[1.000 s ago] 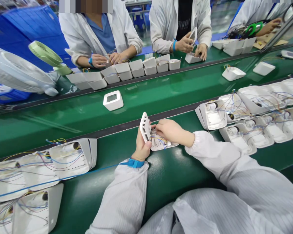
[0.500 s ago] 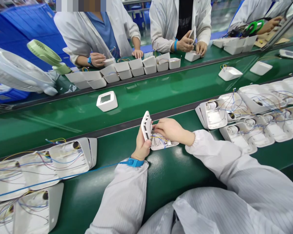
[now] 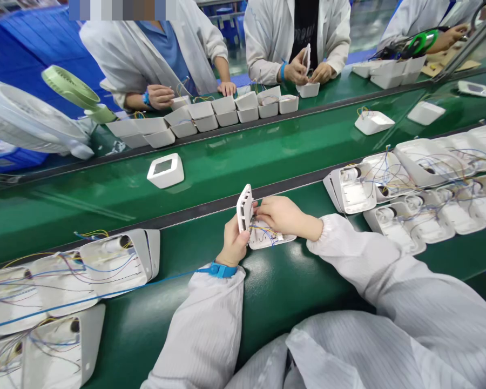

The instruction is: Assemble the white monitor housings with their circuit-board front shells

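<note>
My left hand (image 3: 231, 244) is closed around a white panel (image 3: 244, 209), which stands tilted up on edge with its slotted inner side facing right. Beside it lies an open white housing (image 3: 263, 241) with blue and yellow wires inside, on the green bench. Over the housing, my right hand (image 3: 282, 215) has its fingers pinched together close to the panel's inner side. What those fingertips grip is hidden. A blue wrist strap (image 3: 221, 269) with a cord circles my left wrist.
Wired open housings stand in rows at the left (image 3: 113, 265) and right (image 3: 354, 189). Beyond the bench edge, a green conveyor (image 3: 235, 156) carries a white unit (image 3: 166, 170) and other shells. Co-workers (image 3: 295, 38) sit opposite, behind more housings. A green fan (image 3: 71, 89) stands far left.
The white units on the conveyor have shifted left. The middle co-worker's hands and shell have moved left. My hands stay almost in place, with the panel slightly shifted right.
</note>
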Tool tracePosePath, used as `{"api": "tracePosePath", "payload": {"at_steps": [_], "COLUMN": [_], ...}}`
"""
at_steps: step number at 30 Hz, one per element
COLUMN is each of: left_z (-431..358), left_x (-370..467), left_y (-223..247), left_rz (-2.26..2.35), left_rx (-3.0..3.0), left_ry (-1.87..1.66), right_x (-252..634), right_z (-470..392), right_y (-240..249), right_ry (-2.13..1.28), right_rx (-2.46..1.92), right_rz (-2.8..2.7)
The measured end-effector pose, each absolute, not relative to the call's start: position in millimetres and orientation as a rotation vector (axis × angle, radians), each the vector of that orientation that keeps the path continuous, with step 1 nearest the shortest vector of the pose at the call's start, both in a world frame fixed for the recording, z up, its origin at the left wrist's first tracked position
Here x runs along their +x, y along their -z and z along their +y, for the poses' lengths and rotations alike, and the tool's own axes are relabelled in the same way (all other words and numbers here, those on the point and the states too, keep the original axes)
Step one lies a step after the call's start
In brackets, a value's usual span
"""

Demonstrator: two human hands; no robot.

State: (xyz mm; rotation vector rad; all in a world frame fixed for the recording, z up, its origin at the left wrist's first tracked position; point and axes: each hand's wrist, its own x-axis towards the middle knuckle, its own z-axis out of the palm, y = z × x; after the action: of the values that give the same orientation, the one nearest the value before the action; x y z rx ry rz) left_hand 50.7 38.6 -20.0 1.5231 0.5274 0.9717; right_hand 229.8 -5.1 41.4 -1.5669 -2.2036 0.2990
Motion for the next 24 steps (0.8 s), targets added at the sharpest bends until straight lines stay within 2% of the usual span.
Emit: {"api": "tracePosePath", "payload": {"at_steps": [8,15,24], "left_z": [39.5,39.1,41.0], "left_x": [47.4,47.2,45.0], "left_y": [21.4,16.3,16.2], "left_rz": [0.468,0.464,0.446], "left_rx": [1.678,1.758,1.82], "left_ry": [-0.971,-0.933,-0.92], "right_x": [230.4,228.4,227.8], "right_z": [-4.3,-5.3,-8.8], "right_y": [-39.9,-42.6,-48.4], "right_ry": [-0.301,-0.238,-0.276], "right_rx": [-1.528,-1.706,-1.719], "right_rz": [-2.229,-2.28,-2.273]}}
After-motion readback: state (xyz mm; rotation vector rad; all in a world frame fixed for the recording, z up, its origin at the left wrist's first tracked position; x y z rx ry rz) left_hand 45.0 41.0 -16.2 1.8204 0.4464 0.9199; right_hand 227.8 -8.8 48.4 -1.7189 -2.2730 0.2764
